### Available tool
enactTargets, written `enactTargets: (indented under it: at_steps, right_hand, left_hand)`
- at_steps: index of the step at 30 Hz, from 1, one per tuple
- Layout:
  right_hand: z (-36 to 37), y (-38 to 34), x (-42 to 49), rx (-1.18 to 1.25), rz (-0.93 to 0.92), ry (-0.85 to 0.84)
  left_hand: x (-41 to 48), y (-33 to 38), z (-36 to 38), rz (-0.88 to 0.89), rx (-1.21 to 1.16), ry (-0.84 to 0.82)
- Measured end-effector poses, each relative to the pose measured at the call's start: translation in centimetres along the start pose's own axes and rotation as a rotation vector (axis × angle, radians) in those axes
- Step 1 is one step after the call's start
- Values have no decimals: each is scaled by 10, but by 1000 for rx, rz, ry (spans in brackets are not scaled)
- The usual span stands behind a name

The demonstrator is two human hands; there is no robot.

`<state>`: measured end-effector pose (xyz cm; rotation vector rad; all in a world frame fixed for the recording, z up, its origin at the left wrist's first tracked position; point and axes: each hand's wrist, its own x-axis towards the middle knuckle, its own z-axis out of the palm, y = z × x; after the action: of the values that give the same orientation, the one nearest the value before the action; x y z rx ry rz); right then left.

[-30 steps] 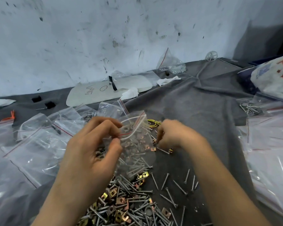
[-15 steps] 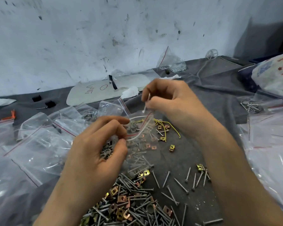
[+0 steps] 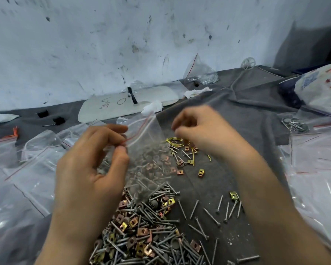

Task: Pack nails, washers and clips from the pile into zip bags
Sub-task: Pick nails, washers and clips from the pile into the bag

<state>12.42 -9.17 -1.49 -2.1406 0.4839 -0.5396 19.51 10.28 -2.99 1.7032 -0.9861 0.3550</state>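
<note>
centre frame: left hand [image 3: 88,169] pinches the mouth edge of a thin clear zip bag with red seal line [image 3: 147,150] | right hand [image 3: 199,131] blurred, fingers curled, hold cannot be told | bag likely light, limp, slippery; best gripped at the seal | contents inside or behind: unclear | pile of grey nails and brass clips [image 3: 141,226] lower centre

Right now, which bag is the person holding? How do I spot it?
Find the pile of nails and clips on the grey cloth. Just above it, the left hand pinches one zip bag by its red-striped top. It's the only bag held up.
</note>
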Motion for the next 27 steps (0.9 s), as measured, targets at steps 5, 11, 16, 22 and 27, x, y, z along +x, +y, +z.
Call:
enactTargets:
  at_steps: [5, 11, 16, 22, 27]
  right_hand:
    - [50, 35, 6, -386, 369, -621]
    - [56, 42, 11, -375, 310, -641]
    - [21, 28, 9, -4, 183, -263]
    - [-2, -31, -15, 725, -320, 54]
    - [2, -42, -25, 338, -309, -14]
  left_hand:
    - [0, 2, -2, -42, -18, 71]
    - [1, 1, -4, -66, -61, 72]
    - [1, 0, -2, -64, -68, -5]
    - [-3, 4, 7, 45, -18, -181]
    - [-4, 9, 8, 85, -52, -182]
